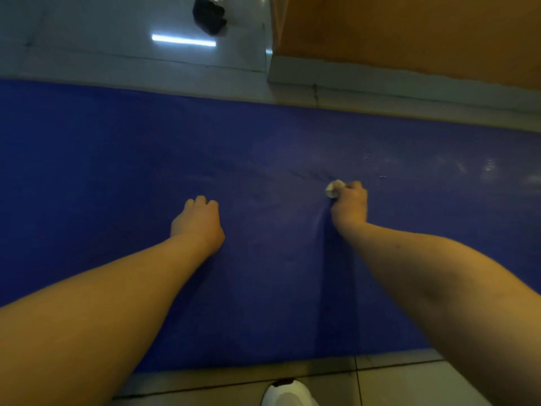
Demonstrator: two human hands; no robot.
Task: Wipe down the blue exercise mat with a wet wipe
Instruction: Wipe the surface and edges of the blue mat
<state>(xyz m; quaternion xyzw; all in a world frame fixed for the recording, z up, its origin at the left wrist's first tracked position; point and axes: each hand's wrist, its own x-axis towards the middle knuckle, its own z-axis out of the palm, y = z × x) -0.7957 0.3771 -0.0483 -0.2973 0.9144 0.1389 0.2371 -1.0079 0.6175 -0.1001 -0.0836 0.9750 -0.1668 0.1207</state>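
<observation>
The floor (117,57) has shiny grey tiles. A big blue mat (117,171) lies flat on it. A black thing (209,14) lies beyond the mat, a white thing (288,394) by its near edge.

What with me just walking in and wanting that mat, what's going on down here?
A person is leaning over the blue exercise mat, spread on a tiled floor. The right hand grips a bunched wet wipe and presses it onto the mat. The left hand rests on the mat with curled fingers, holding nothing. Wet streaks shine on the mat to the right of the wipe; the left part shows no such shine.
</observation>
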